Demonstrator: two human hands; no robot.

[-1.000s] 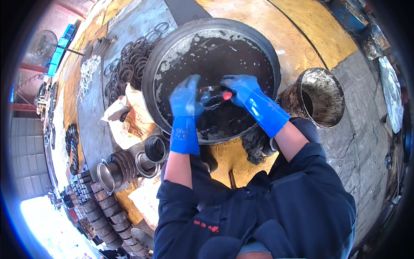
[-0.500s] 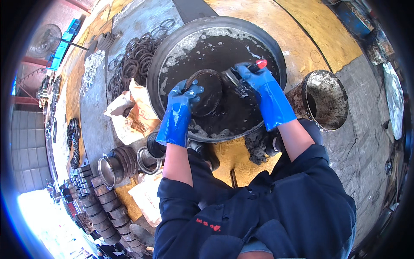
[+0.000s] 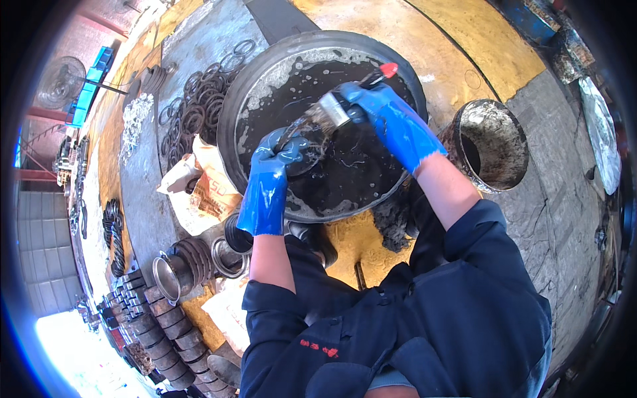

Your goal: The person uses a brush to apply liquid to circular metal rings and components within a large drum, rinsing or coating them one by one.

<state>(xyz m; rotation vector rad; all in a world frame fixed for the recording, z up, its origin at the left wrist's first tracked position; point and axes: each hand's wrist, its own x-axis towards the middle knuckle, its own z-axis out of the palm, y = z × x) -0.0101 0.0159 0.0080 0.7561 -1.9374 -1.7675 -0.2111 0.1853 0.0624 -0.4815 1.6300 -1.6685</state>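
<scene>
My left hand [image 3: 277, 158], in a long blue rubber glove, grips a dark ring [image 3: 289, 134] by its edge over a wide round basin [image 3: 231, 99]. The ring is tilted, and the brush and glove partly hide it. In my right hand [image 3: 366, 101], gloved the same way, is a flat paint brush [image 3: 334, 109] with a metal band and a red-tipped handle. Its bristles meet the ring and are blurred. Dark liquid [image 3: 358, 176] with pale foam along the edge lies in the basin below both hands.
A stained metal bucket [image 3: 494, 146] stands right of the basin. At left are a pile of dark rings [image 3: 199, 109], an opened paper sack [image 3: 202, 189], flanged metal rings [image 3: 171, 275] and stacked dark cylinders [image 3: 176, 325]. A dark clump [image 3: 391, 225] lies by my feet.
My right hand has swung the brush up and left onto the ring, its bristles now toward my left hand. The ring has tilted from facing up to nearly edge-on.
</scene>
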